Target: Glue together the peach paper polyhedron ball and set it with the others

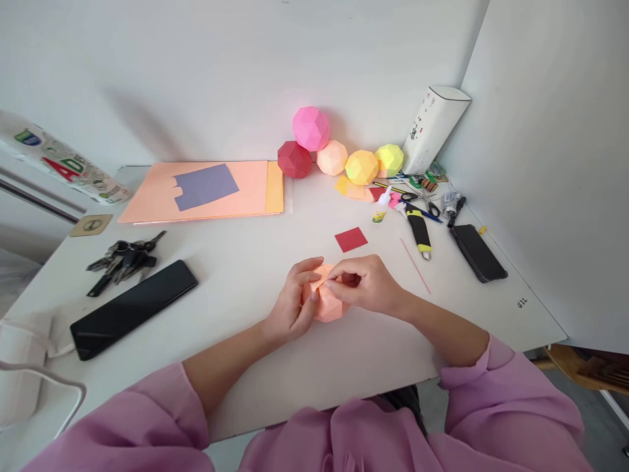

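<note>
A peach faceted paper ball is between my two hands near the table's front edge. My left hand is wrapped round its left side, with the thumb on the front. On the upper right of the ball, my right hand has thumb and forefinger pinched at a fold or edge of the paper. The rest of my right fingers curl inward and hide part of the ball. Just beyond the hands lies a small red paper piece.
Several paper balls, one pink, stand along the wall. Peach sheets lie back left; keys and a black phone are left. Glue, a cutter, scissors and another phone are right.
</note>
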`<state>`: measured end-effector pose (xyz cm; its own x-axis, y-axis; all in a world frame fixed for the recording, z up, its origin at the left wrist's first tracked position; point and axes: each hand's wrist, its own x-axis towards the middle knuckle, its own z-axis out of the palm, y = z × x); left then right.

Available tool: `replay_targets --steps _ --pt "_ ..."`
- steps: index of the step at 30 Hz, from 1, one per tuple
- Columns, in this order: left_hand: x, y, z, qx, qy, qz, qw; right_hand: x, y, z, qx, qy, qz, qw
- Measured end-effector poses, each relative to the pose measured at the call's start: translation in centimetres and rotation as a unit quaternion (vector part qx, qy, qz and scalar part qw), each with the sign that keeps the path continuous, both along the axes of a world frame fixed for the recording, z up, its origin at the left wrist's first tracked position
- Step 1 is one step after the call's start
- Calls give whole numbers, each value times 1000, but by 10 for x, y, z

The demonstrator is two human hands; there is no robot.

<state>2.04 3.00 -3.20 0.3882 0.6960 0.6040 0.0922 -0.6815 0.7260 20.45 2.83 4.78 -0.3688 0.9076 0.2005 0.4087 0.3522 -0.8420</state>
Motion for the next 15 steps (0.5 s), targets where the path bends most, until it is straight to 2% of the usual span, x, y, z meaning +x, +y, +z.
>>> replay_targets --steps 9,15 --pt "-1 1 2 2 -3 -6 1000 0 -2 2 -56 3 -15 998" --pt "0 0 2 -4 -3 -2 1000 -3 -7 6 -43 -24 -39 998"
